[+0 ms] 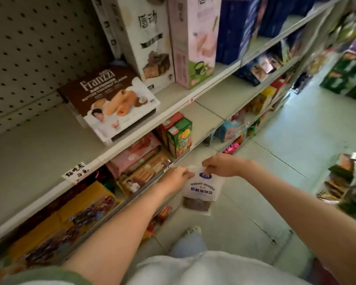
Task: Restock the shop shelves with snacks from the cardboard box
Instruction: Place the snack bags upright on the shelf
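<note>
1. Closest in, one white garment (203,268) fills the bottom edge. Just past it, one shoe (193,230) stands on the pale tiled floor (296,130).
2. Two bare forearms reach forward. The left hand (177,175) and the right hand (220,165) each pinch the top edge of one snack bag (201,190), and both grips are clamped on its clear upper seal.
3. The snack bag hangs upright in the air between the two hands. It is over the floor, just in front of the edge of the lower shelf (210,112). It is white with blue print, and dark contents show through a window at its bottom.
4. At the right edge lies one heap of mixed snack packs (347,182). It is too blurred to tell whether a cardboard box holds it.
5. On the lower shelf, from left to right, are a row of yellow boxes (70,219), a stack of pink boxes (136,155) and one green carton (180,136) standing upright.
6. One handwritten tag (76,173) is fixed to the front edge of the upper shelf (39,151).
7. One brown-and-white Franzzi box (109,101) lies flat on the upper shelf.
8. Behind it stand two tall boxes side by side, one white box (150,44) and one pink box (193,42).
9. Farther along are dark blue packs (240,27), and a pegboard panel (29,48) backs the shelf.
</note>
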